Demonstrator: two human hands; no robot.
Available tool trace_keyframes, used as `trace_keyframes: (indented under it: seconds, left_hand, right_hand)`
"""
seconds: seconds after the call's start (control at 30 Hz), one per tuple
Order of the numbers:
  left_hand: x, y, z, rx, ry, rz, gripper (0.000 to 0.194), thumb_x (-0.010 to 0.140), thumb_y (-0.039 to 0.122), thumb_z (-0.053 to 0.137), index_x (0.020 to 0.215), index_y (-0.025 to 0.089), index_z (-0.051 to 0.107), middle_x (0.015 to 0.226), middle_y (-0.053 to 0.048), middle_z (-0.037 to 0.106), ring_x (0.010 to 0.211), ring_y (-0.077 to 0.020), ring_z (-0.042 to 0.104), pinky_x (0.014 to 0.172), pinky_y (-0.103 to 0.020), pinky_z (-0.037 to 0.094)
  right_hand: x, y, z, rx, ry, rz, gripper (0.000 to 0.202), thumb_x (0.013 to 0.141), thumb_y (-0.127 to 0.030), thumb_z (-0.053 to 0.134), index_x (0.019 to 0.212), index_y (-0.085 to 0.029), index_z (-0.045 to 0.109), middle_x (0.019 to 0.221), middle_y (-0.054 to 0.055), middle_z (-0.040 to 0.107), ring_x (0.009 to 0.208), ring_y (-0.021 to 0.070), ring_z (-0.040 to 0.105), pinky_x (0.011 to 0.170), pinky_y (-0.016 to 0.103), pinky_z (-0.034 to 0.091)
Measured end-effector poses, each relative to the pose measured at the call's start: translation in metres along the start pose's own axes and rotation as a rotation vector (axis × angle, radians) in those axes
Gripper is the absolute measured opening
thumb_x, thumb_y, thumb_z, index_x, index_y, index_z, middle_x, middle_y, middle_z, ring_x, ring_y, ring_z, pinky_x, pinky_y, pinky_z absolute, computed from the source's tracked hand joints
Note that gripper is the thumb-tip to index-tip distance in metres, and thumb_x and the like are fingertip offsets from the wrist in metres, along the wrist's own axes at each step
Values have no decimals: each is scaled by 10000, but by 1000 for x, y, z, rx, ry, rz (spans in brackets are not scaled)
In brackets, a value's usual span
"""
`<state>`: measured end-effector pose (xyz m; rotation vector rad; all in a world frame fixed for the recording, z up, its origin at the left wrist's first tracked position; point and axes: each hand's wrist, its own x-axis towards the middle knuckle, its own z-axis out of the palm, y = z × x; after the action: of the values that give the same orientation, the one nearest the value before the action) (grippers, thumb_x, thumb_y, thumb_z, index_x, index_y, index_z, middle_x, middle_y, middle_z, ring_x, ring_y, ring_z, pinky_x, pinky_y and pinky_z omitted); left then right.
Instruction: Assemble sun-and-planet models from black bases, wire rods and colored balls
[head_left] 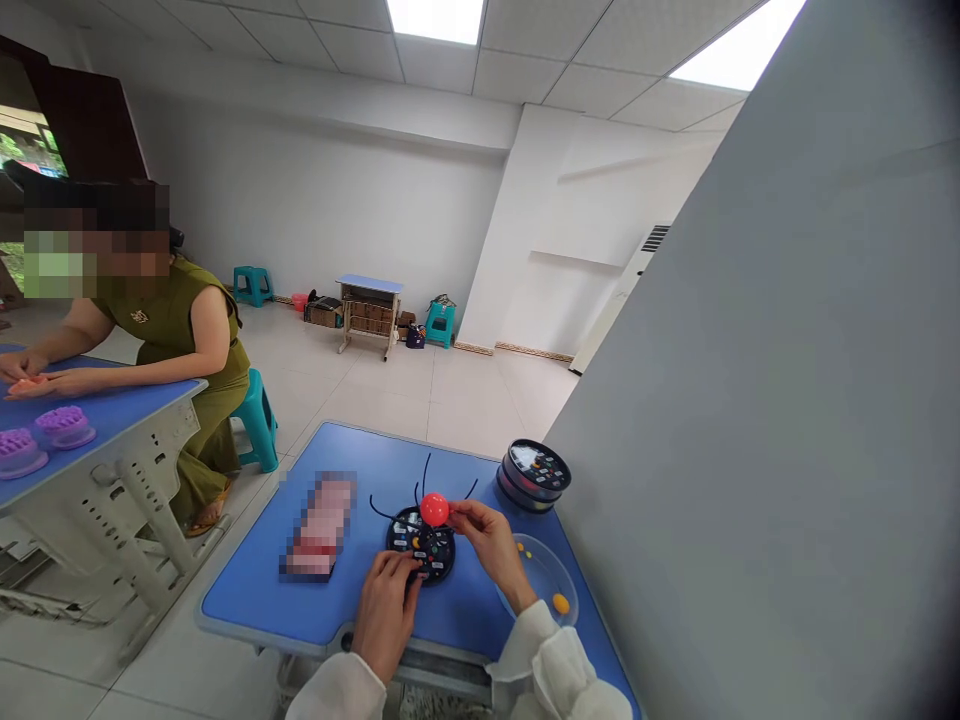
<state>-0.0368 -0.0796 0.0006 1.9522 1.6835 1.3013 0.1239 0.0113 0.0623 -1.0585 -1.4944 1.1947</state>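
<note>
1. Right hand (491,545), right of lower centre: drawn in to a narrow pinch, thumb and fingertips at the right side of a red ball (434,510).
2. Ball: lower centre of frame, over far part of black round base (439,564); contact with base, cannot tell.
3. Left hand (386,600), bottom centre: fingers bent, touching base's near edge; gripping or merely resting, cannot tell.
4. Thin black rods (427,477) fanning out from base.
5. Right of right hand: clear dish (544,580), yellow ball (561,604) inside.
</note>
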Motion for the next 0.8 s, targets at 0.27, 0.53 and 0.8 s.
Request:
trace_keyframes:
  seconds: [0.27, 0.53, 0.8]
  left_hand:
    - [-1, -1, 2, -27, 0, -16, 188, 887, 186, 534, 929, 204, 716, 1024, -126, 732, 1013, -296, 639, 853, -504, 564]
    - [-2, 6, -2, -207, 21, -110, 158, 861, 226, 590, 930, 237, 732, 1065, -105, 731, 1079, -311, 616, 948, -558, 493]
    - [13, 50, 39, -1509, 127, -891, 170, 747, -11, 673, 821, 138, 708, 880, -129, 772, 853, -229, 746, 825, -356, 585]
  right_hand:
    - [2, 1, -1, -5, 26, -1, 441, 690, -620, 697, 840, -210, 758, 750, 46, 749, 693, 222, 708, 676, 345, 561]
    - [3, 1, -2, -15, 45, 15, 481, 685, -645, 683, 834, -195, 764, 721, 50, 748, 611, 203, 689, 551, 281, 479]
    - [-2, 3, 0, 25, 57, 35, 455, 693, -615, 691, 856, -195, 757, 700, 34, 726, 593, 184, 651, 525, 270, 456]
